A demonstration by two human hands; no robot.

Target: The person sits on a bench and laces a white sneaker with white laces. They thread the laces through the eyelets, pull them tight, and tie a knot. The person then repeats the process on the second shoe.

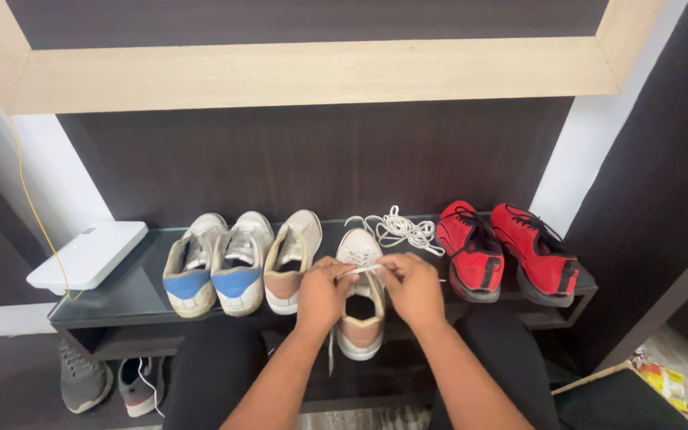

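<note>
A white sneaker with a tan heel (360, 314) lies on the dark glass shelf (121, 299), toe pointing away from me. My left hand (322, 293) and my right hand (413, 288) are both over its tongue, pinching a white lace (360, 271) stretched between them. Its matching shoe (291, 259) sits just to the left. A loose bundle of white lace (400, 229) lies behind the sneaker.
Two white sneakers with blue heels (215, 263) stand left on the shelf, a pair of red shoes (511, 251) right. A white flat device (89, 255) with a yellow cable sits at the left end. Grey shoes (85, 378) rest below. My dark-trousered knees are in front.
</note>
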